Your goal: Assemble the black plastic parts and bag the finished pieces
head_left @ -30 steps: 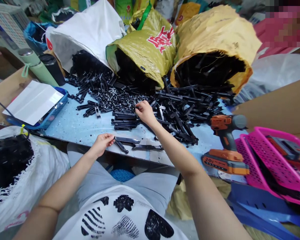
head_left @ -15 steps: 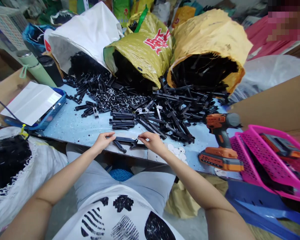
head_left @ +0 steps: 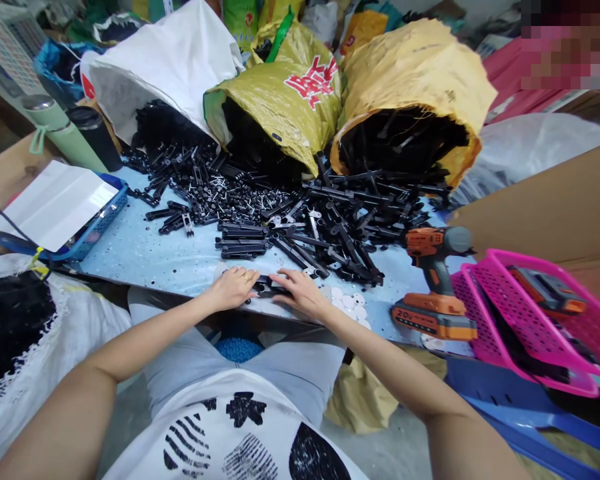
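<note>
Black bar lies low between the two hands at the near edge of the surface, with only a short stretch of it showing. The left hand, a ring on one finger, has its fingers curled over the left end, apparently gripping it. The right hand has its fingers stretched onto the other end; whether they pinch or simply press there, I cannot tell.

That is the fresh change: half a second ago the bar was in plain sight, held by fingertips at its two tips, and now the hands have closed in and cover most of it. A second ago the right hand was out by the heap of small pins. Both hands are thus on one piece at once, which I read as a shift from picking up to close handling, perhaps pressing or fitting; the fingers hide the detail.

Just beside the right hand lie white discs. Beyond the hands, a neat stack of black pieces sits unchanged, with loose longer bars to its right. Farther off, the white sack, olive bag and tan sack gape towards the person, and at the right an orange drill stands near pink baskets.
</note>
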Demonstrator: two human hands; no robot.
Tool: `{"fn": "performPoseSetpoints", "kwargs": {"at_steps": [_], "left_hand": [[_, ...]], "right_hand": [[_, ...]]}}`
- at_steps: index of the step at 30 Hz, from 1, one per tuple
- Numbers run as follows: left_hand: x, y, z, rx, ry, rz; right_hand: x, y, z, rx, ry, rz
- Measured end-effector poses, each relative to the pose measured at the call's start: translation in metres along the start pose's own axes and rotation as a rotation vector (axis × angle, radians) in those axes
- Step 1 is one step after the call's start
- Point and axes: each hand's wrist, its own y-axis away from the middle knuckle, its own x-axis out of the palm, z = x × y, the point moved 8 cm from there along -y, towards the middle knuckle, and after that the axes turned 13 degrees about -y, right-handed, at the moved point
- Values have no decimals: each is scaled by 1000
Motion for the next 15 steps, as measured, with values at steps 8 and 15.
{"fn": "performPoseSetpoints", "kwargs": {"at_steps": [8,15], "left_hand": [[-18,-8,17,-166,100,0],[-23,-6,15,-316,73,181]], "right_hand": [[-37,12,20,-44,232,65],[-50,6,26,271,217,258]]}}
